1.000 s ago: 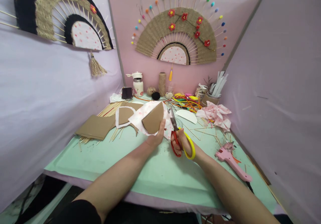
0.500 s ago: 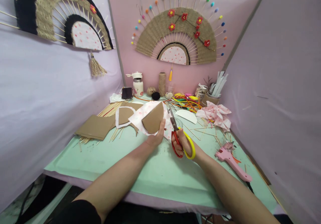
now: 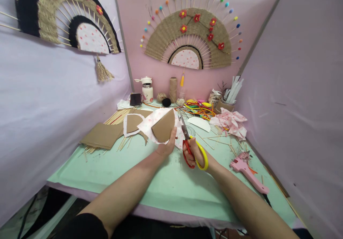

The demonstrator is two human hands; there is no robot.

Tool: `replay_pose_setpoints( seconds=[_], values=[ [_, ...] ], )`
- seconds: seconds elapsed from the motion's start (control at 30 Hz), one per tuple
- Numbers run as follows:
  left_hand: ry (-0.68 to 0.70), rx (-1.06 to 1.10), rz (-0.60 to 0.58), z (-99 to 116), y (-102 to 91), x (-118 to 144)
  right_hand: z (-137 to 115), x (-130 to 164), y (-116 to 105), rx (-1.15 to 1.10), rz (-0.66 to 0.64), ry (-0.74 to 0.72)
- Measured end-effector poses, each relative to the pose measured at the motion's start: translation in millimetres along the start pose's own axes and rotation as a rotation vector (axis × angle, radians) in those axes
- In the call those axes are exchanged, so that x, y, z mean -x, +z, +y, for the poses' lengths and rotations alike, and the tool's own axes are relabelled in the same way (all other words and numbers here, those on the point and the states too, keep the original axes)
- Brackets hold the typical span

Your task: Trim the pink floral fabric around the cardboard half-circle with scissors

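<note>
Over the middle of the green table (image 3: 112, 176), 1 dotted sheet (image 3: 147, 124) is noted behind 1 cardboard piece (image 3: 164, 126), with 1 pair of scissors (image 3: 185, 133) just beside, clasped in the right hand (image 3: 193, 151), sheet and cardboard grasped by the left hand (image 3: 169, 144).

Soft, fairly even light covers the worktop (image 3: 171, 189) with faint shadows, while the space below its front edge is dark. The left wall (image 3: 40, 106) looks paler than the right wall (image 3: 273, 71). Wide-angle stretching warps the outer edges, and fine details look soft
</note>
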State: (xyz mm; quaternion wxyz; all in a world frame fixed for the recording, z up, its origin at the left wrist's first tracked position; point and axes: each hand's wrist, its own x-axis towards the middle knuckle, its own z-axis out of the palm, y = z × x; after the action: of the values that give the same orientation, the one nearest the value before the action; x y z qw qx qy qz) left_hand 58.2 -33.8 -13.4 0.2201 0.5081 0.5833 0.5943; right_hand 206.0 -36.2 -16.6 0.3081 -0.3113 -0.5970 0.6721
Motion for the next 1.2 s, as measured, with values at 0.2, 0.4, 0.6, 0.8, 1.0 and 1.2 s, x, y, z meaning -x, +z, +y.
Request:
replay_pose_setpoints(
  seconds=[0.2, 0.4, 0.6, 0.8, 1.0, 1.2],
  values=[
    [-0.032, -0.003, -0.005, 4, -0.9, 1, 3, -1, 0, -0.008, 0.002, -0.033],
    [-0.029, -0.044, -0.037, 4, -1.9, 1, -1, 0, 2, -0.03, 0.009, -0.048],
    [-0.006, -0.028, -0.045, 3, -1.8, 1, -1, 0, 1, -0.007, 0.01, -0.049],
    [-0.034, -0.039, -0.046, 4, -1.5, 1, 4, -2, -2, -0.051, -0.03, -0.052],
    [-0.017, -0.044, -0.056, 4, -1.3, 1, 6, -3, -2, -0.097, -0.043, -0.042],
    [-0.032, -0.023, -0.059, 6, -1.7, 2, 10, -6, -3, -0.089, -0.028, -0.018]
  ],
)
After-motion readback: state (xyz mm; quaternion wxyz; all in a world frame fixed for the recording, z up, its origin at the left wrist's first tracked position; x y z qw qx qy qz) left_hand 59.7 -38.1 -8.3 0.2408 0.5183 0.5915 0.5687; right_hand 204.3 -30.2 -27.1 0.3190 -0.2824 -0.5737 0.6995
